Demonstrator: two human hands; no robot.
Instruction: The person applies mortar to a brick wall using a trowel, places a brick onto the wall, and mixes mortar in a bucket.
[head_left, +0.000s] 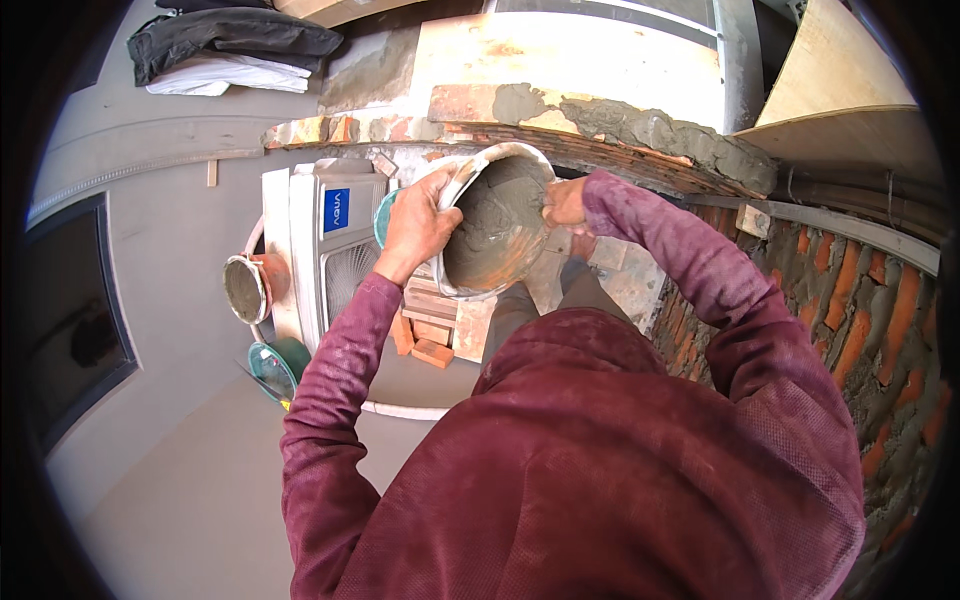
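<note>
A white bucket (512, 153) hangs tilted in front of me, its mouth turned up toward me. Wet grey mortar (500, 215) coats its inside and lies in it. My left hand (422, 222) grips the bucket's left rim, thumb over the edge. At the right side of the mouth, my right hand (566, 204) is closed; what its fingers hold is hidden. Just beyond the bucket runs a low brick wall (465, 103), with fresh mortar (645, 130) spread along the right part of its top.
An air-conditioner outdoor unit (345, 255) stands at left, with loose bricks (432, 352) beside it. Farther left are a small mortar-stained bucket (243, 290) and a green basin (283, 362). A brick wall with mortar joints (850, 290) rises close on my right. Boards (570, 60) lie beyond.
</note>
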